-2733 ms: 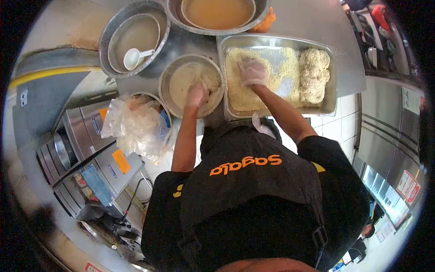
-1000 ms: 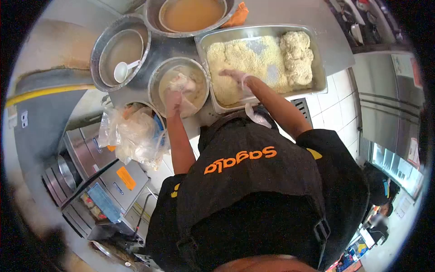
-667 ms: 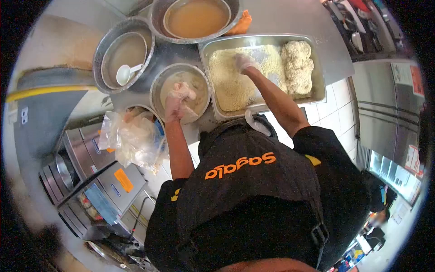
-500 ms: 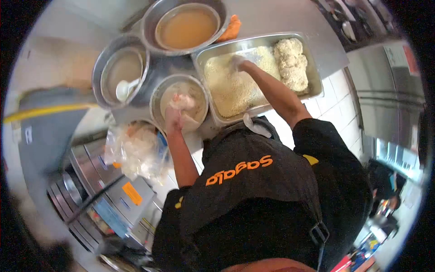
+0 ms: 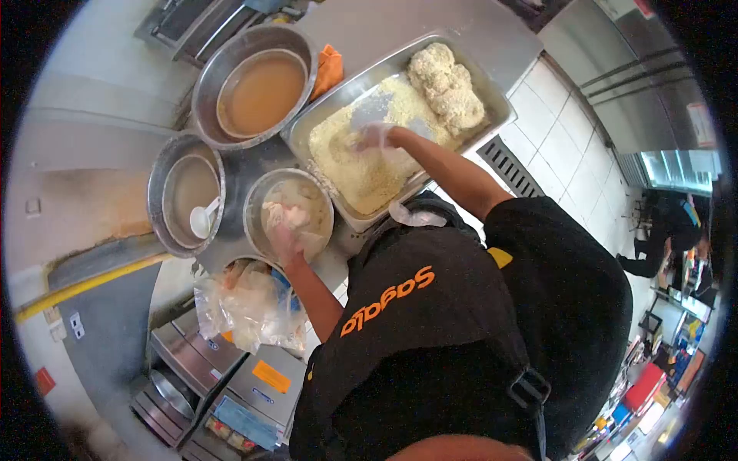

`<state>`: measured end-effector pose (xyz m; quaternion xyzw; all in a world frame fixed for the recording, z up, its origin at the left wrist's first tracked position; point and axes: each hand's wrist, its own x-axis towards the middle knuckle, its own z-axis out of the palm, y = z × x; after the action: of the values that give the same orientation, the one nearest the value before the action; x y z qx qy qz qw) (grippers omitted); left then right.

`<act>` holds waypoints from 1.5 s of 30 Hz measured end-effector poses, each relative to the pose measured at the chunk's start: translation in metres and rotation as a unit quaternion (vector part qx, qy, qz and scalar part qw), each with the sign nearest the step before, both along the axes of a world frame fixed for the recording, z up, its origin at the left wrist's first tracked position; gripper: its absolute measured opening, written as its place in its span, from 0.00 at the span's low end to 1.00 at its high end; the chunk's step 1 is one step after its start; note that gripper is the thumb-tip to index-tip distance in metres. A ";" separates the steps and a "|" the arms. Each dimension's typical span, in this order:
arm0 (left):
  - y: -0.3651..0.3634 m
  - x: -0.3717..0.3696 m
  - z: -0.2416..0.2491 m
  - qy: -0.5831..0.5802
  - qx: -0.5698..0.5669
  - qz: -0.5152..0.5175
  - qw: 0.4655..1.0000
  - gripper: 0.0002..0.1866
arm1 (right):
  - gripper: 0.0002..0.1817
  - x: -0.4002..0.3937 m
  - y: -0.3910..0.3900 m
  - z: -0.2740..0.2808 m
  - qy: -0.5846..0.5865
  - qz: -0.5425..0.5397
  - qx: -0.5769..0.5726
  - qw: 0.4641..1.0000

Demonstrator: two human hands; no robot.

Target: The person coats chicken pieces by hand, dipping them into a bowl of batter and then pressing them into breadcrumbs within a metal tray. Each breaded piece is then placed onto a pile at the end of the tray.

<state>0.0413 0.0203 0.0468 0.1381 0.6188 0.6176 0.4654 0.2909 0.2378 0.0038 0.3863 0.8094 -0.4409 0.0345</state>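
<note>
batter drips where your left hand (image 5: 283, 234) grips a coated piece (image 5: 278, 215) over the bowl (image 5: 257, 201); your right hand (image 5: 370, 138) lies spread flat on crumbs (image 5: 354, 173) in the tray (image 5: 492, 104).

left hand (image 5: 283, 234) grip: blurred | bag (image 5: 250, 307) contents: unclear

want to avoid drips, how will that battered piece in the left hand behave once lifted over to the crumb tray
The battered piece looks wet and limp, so probably slippery and floppy in the left hand. It may drip crossing to the crumb tray.
</note>
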 end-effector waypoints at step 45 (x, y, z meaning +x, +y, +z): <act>-0.020 -0.001 -0.001 0.030 -0.021 -0.044 0.998 0.19 | 0.29 -0.010 0.036 -0.042 -0.077 -0.017 0.107 0.991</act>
<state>0.0406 -0.0001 0.0462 0.1738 0.6387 0.5785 0.4767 0.2805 0.2736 -0.0384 0.4341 0.8404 -0.3209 0.0482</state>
